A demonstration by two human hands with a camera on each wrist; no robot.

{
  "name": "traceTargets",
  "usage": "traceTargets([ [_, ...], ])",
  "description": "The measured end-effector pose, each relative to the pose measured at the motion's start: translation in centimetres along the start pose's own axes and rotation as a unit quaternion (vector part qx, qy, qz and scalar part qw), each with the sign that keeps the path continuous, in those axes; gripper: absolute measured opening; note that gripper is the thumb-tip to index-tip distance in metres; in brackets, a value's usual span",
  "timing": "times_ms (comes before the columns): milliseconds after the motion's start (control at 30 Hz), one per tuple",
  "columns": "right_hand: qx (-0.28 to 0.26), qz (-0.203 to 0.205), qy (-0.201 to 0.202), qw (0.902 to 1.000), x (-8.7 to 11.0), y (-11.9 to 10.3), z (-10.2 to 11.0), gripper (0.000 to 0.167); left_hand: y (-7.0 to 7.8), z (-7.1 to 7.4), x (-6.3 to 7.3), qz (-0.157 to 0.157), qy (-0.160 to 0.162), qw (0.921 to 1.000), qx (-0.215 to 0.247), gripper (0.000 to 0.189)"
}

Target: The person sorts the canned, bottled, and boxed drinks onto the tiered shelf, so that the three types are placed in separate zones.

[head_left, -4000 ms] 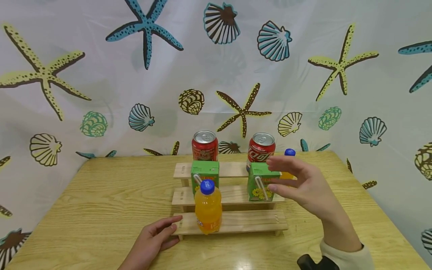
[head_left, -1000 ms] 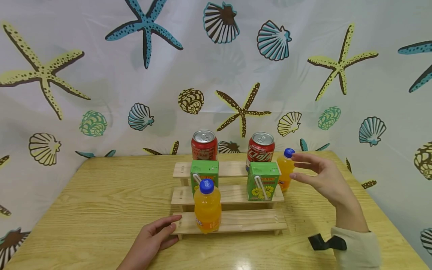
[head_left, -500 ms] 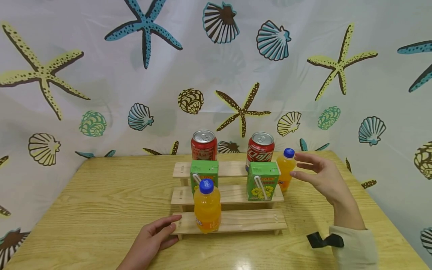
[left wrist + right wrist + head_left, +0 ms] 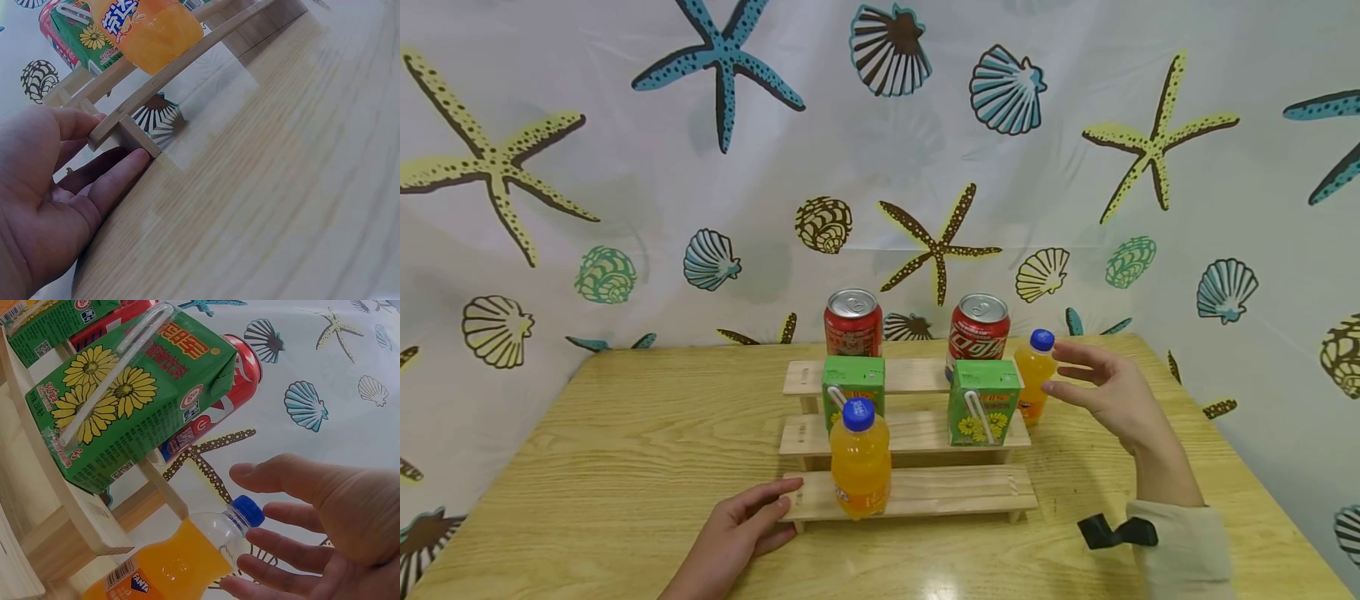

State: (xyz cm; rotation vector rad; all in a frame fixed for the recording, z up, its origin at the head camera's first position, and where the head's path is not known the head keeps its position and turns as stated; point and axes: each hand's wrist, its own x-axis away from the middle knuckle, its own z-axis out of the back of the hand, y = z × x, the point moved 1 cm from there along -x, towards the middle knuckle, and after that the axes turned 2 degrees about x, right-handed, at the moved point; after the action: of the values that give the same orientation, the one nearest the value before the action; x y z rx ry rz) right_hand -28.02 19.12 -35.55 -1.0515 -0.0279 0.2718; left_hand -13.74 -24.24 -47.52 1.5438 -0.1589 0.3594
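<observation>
A three-step wooden rack (image 4: 962, 487) stands mid-table. My left hand (image 4: 733, 533) holds the left end of its lowest step; in the left wrist view the fingers (image 4: 119, 178) lie against the end board and leg. An orange Fanta bottle (image 4: 859, 467) with a blue cap stands on that step at the left. A second orange Fanta bottle (image 4: 1033, 375) stands on the table right of the rack. My right hand (image 4: 1112, 392) is beside it, thumb and fingers spread around its neck, as the right wrist view shows near the blue cap (image 4: 247, 511), holding nothing.
Two green drink cartons (image 4: 853, 387) with straws stand on the middle step, the right carton (image 4: 985, 408) near the second bottle. Two red cola cans (image 4: 853, 325) stand on the top step. A shell-patterned curtain (image 4: 760, 208) closes off the table's back.
My right hand has moved right from in front of the right carton to beside the second bottle, then slightly left towards it. My left hand stays at the rack's end.
</observation>
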Motion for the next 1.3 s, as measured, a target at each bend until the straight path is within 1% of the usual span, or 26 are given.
traceTargets([
  [167, -0.002, -0.005, 0.008, 1.0, -0.2, 0.3, -0.3, 0.07, -0.1, 0.0, -0.1, 0.001, -0.001, 1.0, 0.002, 0.037],
  [300, -0.012, -0.009, 0.025, 0.9996, -0.5, 0.6, -0.5, 0.074, -0.1, 0.0, -0.1, 0.0, 0.0, 1.0, 0.002, 0.037],
  [400, -0.022, -0.011, 0.033, 0.9992, -0.7, 0.8, -0.7, 0.073, 0.0, 0.0, 0.0, 0.001, 0.0, 1.0, 0.002, 0.037],
  [667, -0.031, -0.015, 0.035, 0.9988, -1.1, 1.3, -0.9, 0.071, 0.2, 0.0, 0.0, 0.001, 0.0, 1.0, 0.001, 0.037],
  [900, -0.072, -0.019, 0.038, 0.9965, -1.5, 2.0, -1.5, 0.074, 0.2, 0.0, 0.0, 0.004, 0.0, 1.0, 0.004, 0.036],
  [1000, -0.077, -0.016, 0.043, 0.996, -1.7, 2.3, -1.7, 0.075, 0.2, 0.0, -0.1, 0.004, -0.003, 1.0, 0.003, 0.037],
  [1133, -0.074, -0.012, 0.05, 0.9959, -1.8, 2.6, -1.9, 0.073, 0.1, 0.0, -0.1, 0.003, -0.005, 1.0, 0.003, 0.037],
  [1300, -0.048, -0.016, 0.054, 0.9973, -2.0, 3.0, -2.3, 0.073, 0.0, 0.0, -0.1, 0.003, -0.004, 1.0, 0.001, 0.038],
])
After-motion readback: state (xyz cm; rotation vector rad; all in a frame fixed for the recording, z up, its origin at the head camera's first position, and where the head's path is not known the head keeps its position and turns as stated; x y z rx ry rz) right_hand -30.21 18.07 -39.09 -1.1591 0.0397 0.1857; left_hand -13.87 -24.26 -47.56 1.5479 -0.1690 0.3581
